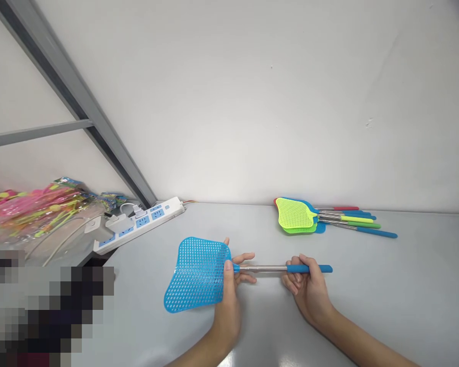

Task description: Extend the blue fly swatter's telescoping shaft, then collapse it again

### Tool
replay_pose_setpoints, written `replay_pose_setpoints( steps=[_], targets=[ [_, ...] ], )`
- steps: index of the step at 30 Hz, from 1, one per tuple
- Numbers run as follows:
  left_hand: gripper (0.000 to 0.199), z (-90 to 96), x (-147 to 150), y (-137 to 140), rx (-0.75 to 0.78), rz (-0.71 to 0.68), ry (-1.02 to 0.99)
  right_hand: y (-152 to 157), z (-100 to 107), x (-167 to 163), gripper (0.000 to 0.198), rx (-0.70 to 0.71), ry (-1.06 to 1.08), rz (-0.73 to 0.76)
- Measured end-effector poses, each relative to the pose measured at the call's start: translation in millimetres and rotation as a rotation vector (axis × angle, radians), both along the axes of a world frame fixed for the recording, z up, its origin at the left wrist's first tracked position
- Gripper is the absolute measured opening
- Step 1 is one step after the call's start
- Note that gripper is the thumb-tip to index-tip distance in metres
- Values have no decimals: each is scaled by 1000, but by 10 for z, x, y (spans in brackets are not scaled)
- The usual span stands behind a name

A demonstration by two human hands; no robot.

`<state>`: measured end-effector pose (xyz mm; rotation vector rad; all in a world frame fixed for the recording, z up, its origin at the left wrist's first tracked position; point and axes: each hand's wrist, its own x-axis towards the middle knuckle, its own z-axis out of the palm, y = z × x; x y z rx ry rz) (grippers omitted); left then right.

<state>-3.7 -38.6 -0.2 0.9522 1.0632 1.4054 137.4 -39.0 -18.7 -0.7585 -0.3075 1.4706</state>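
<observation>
A blue fly swatter with a perforated head and a metal shaft lies across both my hands, above the grey table. My left hand grips it where the head meets the shaft, thumb on top and the other fingers behind, partly hidden. Around the blue handle, my right hand is closed, with the handle's end sticking out to the right. Beyond my right hand, a pile of fly swatters in yellow-green, blue, green and red rests near the wall, handles pointing right.
A white power strip with plugged-in chargers and cables lies at the back left. Plastic-wrapped colourful items are heaped on the far left, by a grey metal frame. A white wall bounds the table. The lower left is pixelated.
</observation>
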Motion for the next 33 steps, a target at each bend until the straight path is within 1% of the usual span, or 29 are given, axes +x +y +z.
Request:
replay_pose_setpoints(
  steps=[7,12,18,24,28,33],
  targets=[
    [50,24,4,1,-5,6,0,-9,-22,6,39,10,-24,-2],
    [51,8,6,6,-26,23,-2,-13,-11,13,39,8,-12,8],
    [46,-3,4,20,-57,34,19,-6,-33,19,39,8,-10,29],
    [56,50,20,27,-51,52,-10,-3,-36,14,39,6,-26,19],
    [53,30,16,21,-45,61,19,-5,-27,14,39,1,-25,23],
    [45,-18,-1,12,-41,32,68,-1,1,7,39,-18,-39,0]
  ],
)
